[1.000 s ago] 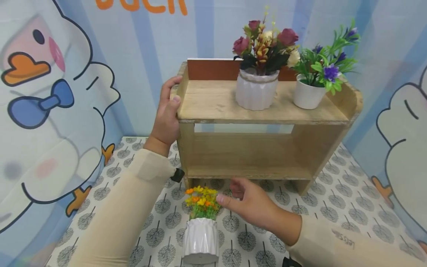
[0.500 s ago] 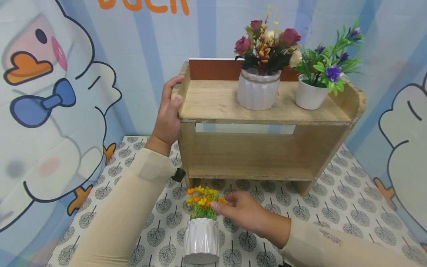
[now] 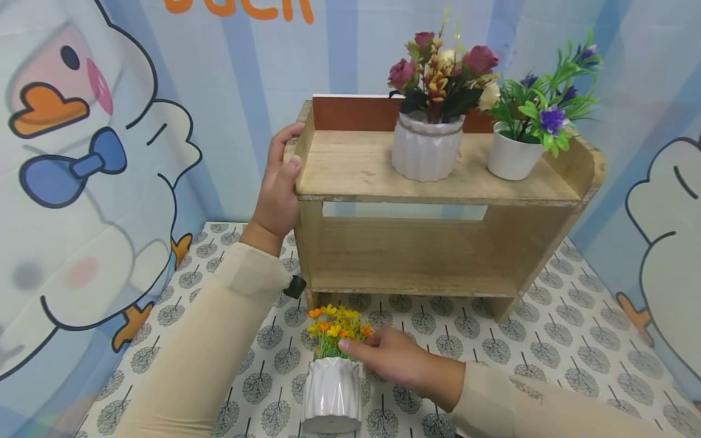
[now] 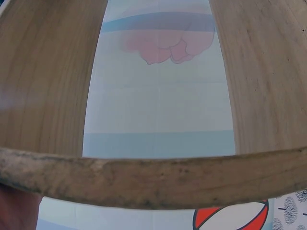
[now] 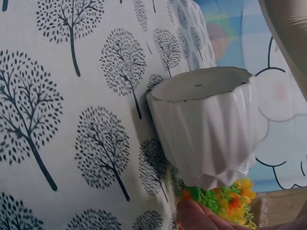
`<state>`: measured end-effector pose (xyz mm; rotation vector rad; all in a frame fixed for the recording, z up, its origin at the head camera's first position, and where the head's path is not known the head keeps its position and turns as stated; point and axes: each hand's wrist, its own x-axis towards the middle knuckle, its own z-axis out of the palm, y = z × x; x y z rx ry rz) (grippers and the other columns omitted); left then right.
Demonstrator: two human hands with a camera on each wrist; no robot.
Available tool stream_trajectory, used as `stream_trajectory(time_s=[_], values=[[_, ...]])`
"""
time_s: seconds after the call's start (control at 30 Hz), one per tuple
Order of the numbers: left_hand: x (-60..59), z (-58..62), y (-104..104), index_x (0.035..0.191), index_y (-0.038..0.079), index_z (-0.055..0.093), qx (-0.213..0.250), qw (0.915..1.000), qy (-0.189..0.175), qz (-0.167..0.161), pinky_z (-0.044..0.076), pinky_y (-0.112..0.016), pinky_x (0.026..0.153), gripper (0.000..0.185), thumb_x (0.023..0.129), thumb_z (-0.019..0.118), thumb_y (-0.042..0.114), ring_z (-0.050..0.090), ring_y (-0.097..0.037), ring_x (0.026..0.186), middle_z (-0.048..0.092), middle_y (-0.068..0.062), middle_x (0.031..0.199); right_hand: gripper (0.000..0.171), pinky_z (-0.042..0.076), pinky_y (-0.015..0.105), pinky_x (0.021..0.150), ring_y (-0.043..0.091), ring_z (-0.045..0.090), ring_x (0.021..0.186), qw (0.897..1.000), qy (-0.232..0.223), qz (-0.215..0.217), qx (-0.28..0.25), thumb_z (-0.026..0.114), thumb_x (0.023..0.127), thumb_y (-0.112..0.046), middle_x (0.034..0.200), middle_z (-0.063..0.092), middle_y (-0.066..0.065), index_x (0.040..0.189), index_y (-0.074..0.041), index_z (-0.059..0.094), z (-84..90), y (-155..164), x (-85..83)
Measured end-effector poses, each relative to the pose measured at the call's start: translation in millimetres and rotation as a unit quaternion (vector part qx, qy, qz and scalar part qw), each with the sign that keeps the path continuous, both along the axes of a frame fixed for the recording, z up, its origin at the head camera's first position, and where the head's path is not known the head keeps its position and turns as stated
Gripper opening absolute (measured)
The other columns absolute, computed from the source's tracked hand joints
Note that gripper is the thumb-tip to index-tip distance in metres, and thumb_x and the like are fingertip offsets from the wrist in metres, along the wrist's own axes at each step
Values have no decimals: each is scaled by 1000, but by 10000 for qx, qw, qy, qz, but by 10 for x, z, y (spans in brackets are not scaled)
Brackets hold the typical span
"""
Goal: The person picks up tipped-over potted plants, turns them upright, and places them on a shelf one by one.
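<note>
Left hand (image 3: 276,194) gripping the wooden shelf (image 3: 438,182)
Right hand (image 3: 397,359) fingers pinch the orange flower pot (image 3: 331,392) on the tabletop (image 3: 547,340).

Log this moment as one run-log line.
left hand: grips wooden shelf left edge | right hand: fingers at yellow-orange flowers of white pot on tablecloth | shelf top: two flower pots

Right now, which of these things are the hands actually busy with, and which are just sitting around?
In hand:
- small white pot of orange and yellow flowers, touched at the stems by the right hand
- wooden shelf, gripped by the left hand

Sitting around:
- rose pot
- purple-flower pot
- tree-print cloth
</note>
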<state>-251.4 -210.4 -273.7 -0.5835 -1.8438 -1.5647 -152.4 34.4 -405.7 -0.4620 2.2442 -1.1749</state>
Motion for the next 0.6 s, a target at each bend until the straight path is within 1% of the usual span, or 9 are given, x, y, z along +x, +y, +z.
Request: stream_trajectory(time_s=[0.07,0.17,0.23,0.27,0.33,0.43,0.5,0.53,0.6], values=[[-3,3,1,152,-1,37,11,10000,7,-6,26,-38,116,57,99,35,22,37,-27,139,34,-13,161,62,55,41,69,23,65,80,10000,-3,61,47,67,96,-60,86,70,8,99,1,75,-25,-16,10],[-8,5,0,151,-1,37,17,10000,17,-9,27,-38,116,57,99,35,21,37,-29,138,34,-13,161,63,55,39,69,23,65,78,9999,-53,130,68,67,96,-60,84,70,9,102,1,76,-64,-41,25],[-7,3,0,151,-1,37,9,10000,21,-14,27,-38,115,57,99,35,21,37,-30,138,34,-13,160,63,55,40,72,24,66,81,9999,-58,137,83,67,96,-60,88,72,10,106,2,76,-82,-54,38],[-4,2,1,151,-1,37,3,10000,23,-16,27,-38,115,57,99,35,22,37,-30,139,34,-13,160,63,55,39,71,24,66,80,9999,-59,125,91,67,95,-60,87,71,9,105,2,75,-89,-62,44],[1,1,2,151,-2,37,8,10000,29,-40,27,-38,115,57,99,35,22,37,-30,138,34,-14,161,61,53,37,66,22,64,75,9999,-126,74,59,68,94,-60,81,69,8,97,1,73,-104,-82,55],[6,4,3,152,-2,36,39,10000,25,-85,27,-37,114,58,100,34,23,38,-31,137,34,-14,160,57,48,33,59,18,58,69,9998,-206,35,38,69,93,-60,74,62,3,83,-4,69,-116,-108,69],[4,6,3,152,-1,36,65,9999,19,-119,28,-37,113,57,100,35,22,38,-33,135,34,-13,160,56,48,33,58,18,56,67,9996,-287,24,25,69,93,-60,71,60,3,78,-6,66,-132,-125,73],[4,8,3,152,-1,36,71,9999,12,-132,29,-37,112,57,100,35,23,38,-34,134,34,-13,160,56,50,35,59,19,58,69,9996,-277,29,39,70,93,-60,73,62,4,79,-6,67,-141,-131,77],[5,9,1,152,-1,36,51,9999,4,-125,29,-37,112,57,100,35,23,38,-35,134,34,-13,160,59,55,40,65,22,63,76,9996,-278,55,79,69,93,-60,81,66,7,88,-1,70,-166,-141,79]])
